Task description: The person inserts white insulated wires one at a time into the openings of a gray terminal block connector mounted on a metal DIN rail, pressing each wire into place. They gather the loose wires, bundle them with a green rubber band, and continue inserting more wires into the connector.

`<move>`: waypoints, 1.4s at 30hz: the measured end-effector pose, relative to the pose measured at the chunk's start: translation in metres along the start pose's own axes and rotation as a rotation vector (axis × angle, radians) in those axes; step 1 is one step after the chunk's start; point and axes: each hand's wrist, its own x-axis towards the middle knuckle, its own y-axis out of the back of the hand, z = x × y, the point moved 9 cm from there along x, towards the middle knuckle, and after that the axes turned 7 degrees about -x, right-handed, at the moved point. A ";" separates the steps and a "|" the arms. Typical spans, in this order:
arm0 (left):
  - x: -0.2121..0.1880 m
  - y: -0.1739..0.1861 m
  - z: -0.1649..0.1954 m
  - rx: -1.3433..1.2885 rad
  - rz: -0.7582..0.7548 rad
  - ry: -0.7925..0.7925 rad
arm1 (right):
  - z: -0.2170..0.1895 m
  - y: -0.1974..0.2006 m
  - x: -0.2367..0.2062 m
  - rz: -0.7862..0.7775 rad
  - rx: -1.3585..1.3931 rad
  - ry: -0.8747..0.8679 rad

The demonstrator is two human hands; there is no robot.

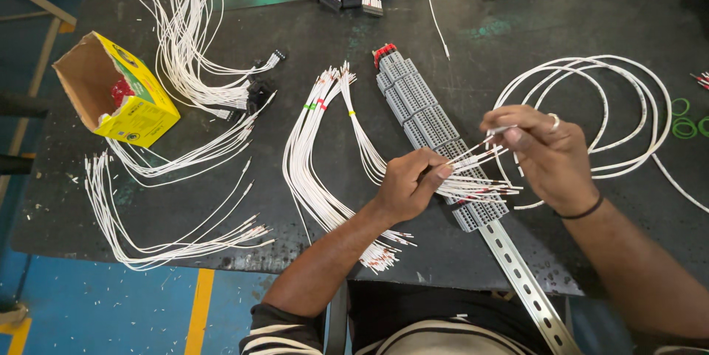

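A row of grey terminal blocks (417,100) sits on a metal rail (528,285) running diagonally across the dark table (561,22). My left hand (406,183) pinches a fan of thin white wires (473,170) whose ends lie over the lower blocks. My right hand (546,152), with a ring and a dark wristband, holds one white wire end just above the same blocks. A bundle of white wires (325,155) with coloured markers curves from the left hand across the table.
A yellow open cardboard box (122,89) lies at the left. More white wire bundles (185,37) with black connectors spread nearby and along the front left. A coiled white cable (628,115) lies right, green rings (683,127) beyond it. Connectors sit at the far edge.
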 end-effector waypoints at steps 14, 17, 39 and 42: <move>0.000 -0.001 -0.005 0.019 0.003 0.005 | 0.027 0.024 -0.003 0.112 0.079 -0.092; -0.001 -0.001 -0.004 0.014 -0.002 -0.004 | 0.020 0.033 -0.013 0.136 0.029 0.037; 0.003 -0.007 0.000 0.000 -0.072 0.019 | 0.007 0.010 -0.013 -0.015 0.092 0.123; 0.004 -0.007 0.000 0.009 -0.071 0.013 | 0.004 0.006 -0.014 -0.024 0.042 0.123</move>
